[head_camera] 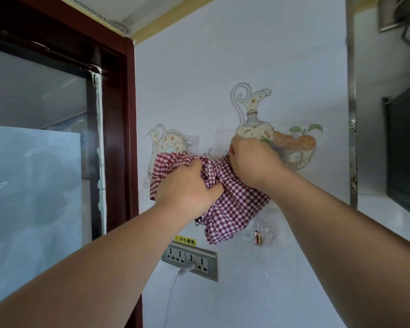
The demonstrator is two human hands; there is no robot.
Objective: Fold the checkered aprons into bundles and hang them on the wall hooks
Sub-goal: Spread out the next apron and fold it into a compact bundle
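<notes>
The checkered apron [237, 202] sits bunched against the wall [282, 55], at the hooks [208, 152]. I see my left hand [187, 188] curled round its middle, cloth spilling below the fingers. My right hand [253, 159] pinches the top edge by a hook. The door frame [128, 138] is close on the left and the socket panel [189, 259] is below. There is open wall to the right.

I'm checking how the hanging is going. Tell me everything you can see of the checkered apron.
The checkered apron is thin woven-looking cloth in red-and-white gingham, bunched into a loose, creased bundle against the white wall, level with the small hooks. The left hand grips its middle; the right hand pinches its upper edge. A fold droops below toward the socket panel. Whether it already hangs on a hook is hidden.
</notes>
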